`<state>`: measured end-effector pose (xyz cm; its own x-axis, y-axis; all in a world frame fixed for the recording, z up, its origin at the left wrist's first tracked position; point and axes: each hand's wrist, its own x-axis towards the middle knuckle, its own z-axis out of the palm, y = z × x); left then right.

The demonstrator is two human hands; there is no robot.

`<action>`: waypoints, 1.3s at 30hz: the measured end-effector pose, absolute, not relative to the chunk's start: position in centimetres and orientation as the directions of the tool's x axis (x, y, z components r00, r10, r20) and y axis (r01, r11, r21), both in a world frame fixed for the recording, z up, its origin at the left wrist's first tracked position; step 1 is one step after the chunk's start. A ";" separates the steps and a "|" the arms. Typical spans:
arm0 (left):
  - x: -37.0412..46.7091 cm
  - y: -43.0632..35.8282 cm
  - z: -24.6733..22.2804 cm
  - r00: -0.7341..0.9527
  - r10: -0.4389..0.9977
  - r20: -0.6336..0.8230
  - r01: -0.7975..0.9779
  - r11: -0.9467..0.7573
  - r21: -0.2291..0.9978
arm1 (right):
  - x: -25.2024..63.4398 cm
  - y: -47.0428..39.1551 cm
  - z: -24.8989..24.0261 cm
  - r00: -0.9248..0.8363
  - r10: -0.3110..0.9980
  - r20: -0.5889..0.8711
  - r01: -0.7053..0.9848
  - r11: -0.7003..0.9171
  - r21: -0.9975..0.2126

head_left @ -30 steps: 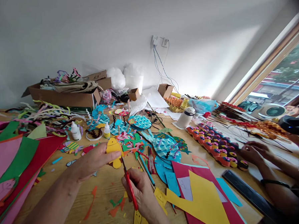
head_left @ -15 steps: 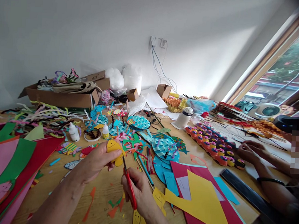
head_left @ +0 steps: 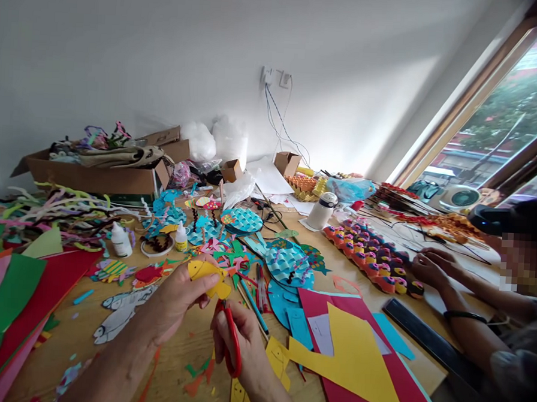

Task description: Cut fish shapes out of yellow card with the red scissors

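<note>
My left hand pinches a yellow paper fish, thumb on top, held above the table. The fish has a drawn eye and a cut-out tail. Wrapped around the red handles of a pair of scissors is my right hand. The scissor blades point up at the fish's tail and are mostly hidden behind it, so their exact spread cannot be made out. Below my right hand lie yellow paper pieces with drawn fish. Orange and green scraps are scattered on the tabletop.
Left are coloured paper sheets and glue bottles. Woven blue paper fish lie ahead. Yellow paper rests on red sheets at right. Beyond it are a black ruler-like bar, a painted egg tray and another person's hands.
The yellow fish has turned so its side and tail show more fully. The scissors have shifted slightly at its tail. The whole view has swung a little to the right.
</note>
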<state>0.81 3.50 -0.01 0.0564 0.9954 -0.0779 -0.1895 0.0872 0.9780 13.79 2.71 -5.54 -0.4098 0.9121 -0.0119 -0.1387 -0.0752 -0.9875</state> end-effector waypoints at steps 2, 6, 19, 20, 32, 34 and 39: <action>1.2 3.4 0.0 0.053 0.995 -0.079 -0.208 0.089 0.974 | 13.7 2.7 -5.7 -0.405 0.914 -0.007 -0.149 -0.074 -0.986; 2.0 3.3 -0.1 0.020 0.997 -0.078 -0.277 0.080 0.958 | 13.7 2.6 -5.7 -0.398 0.917 0.021 -0.186 -0.058 -0.981; 3.8 3.4 -1.4 -0.141 0.986 -0.086 -0.342 0.033 0.939 | 13.5 2.5 -6.1 -0.334 0.938 0.088 -0.286 -0.012 -0.958; 3.8 3.4 -1.6 -0.166 0.981 -0.096 -0.337 0.035 0.941 | 13.5 2.5 -6.1 -0.333 0.939 0.086 -0.291 -0.015 -0.957; 3.7 3.7 -2.4 -0.169 0.984 -0.048 -0.278 -0.001 0.961 | 13.6 2.4 -6.1 -0.313 0.945 0.090 -0.277 -0.001 -0.961; 3.7 3.7 -2.3 -0.176 0.983 -0.053 -0.283 0.001 0.959 | 13.6 2.3 -6.1 -0.310 0.947 0.087 -0.271 -0.001 -0.963; 3.8 3.7 -1.9 -0.176 0.982 -0.064 -0.282 0.012 0.959 | 13.7 2.3 -6.0 -0.333 0.937 0.109 -0.268 0.017 -0.963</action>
<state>3.75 3.72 -1.89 -0.1762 0.9823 -0.0639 -0.2820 0.0118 0.9593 13.68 2.35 -5.99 -0.3326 0.9367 0.1091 -0.2676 0.0172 -0.9634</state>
